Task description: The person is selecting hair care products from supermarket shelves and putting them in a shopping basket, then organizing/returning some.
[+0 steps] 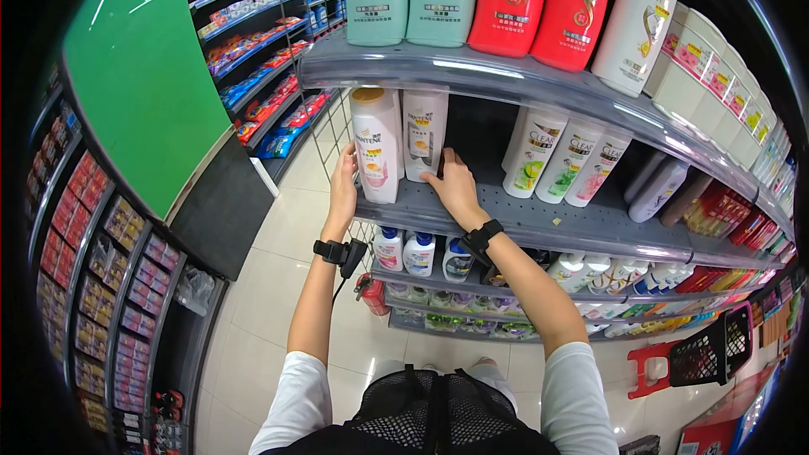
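Two white Pantene bottles stand upright side by side at the left end of the middle shelf. The front one (377,147) has a gold cap, and my left hand (344,185) lies along its left side with fingers extended. The second bottle (424,135) is a little to the right and further back. My right hand (456,190) is at its lower right side, thumb near its base, fingers spread and partly behind it. Both wrists wear black bands.
Three Clear bottles (569,160) stand further right on the same grey shelf (497,211). Large green and red bottles (508,0) line the shelf above. A wire mesh borders the shelf's left end. At the lower right are a red stool (649,369) and a black basket (708,354).
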{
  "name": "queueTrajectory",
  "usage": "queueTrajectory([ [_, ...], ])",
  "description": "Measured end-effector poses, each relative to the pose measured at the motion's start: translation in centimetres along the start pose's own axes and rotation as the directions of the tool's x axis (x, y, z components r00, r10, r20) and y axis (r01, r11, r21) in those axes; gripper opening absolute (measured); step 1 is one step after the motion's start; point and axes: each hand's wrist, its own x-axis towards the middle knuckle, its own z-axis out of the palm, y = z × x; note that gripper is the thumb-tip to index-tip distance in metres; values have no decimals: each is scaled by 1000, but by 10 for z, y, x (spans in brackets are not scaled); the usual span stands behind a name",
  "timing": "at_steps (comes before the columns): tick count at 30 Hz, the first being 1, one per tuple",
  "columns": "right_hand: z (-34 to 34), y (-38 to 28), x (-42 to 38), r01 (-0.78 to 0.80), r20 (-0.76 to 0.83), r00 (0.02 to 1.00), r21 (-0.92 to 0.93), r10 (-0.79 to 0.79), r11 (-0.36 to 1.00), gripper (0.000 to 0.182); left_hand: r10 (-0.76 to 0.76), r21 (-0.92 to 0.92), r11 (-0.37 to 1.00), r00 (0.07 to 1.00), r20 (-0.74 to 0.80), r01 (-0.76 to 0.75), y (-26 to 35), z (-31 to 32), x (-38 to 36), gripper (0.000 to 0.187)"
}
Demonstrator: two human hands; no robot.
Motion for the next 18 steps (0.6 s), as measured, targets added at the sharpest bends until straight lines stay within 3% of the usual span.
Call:
queueTrajectory([
  [2,0,-1,-1,8,-12,1000,-8,-8,1000,44,-51,-180,983,997,-65,39,6,1,-1,59],
  [8,-1,-2,-2,-1,-7,1000,-8,0,1000,44,16,1,1000,999,-43,-16,1,0,-4,63],
  [13,-1,-2,0,-38,52,998,-3,38,999,48,-3,-26,1000,999,-39,2,-3,-3,2,63],
  [18,2,1,-1,26,-9,1000,-48,-26,998,42,-34,-41,999,999,-18,33,-11,1,4,66],
])
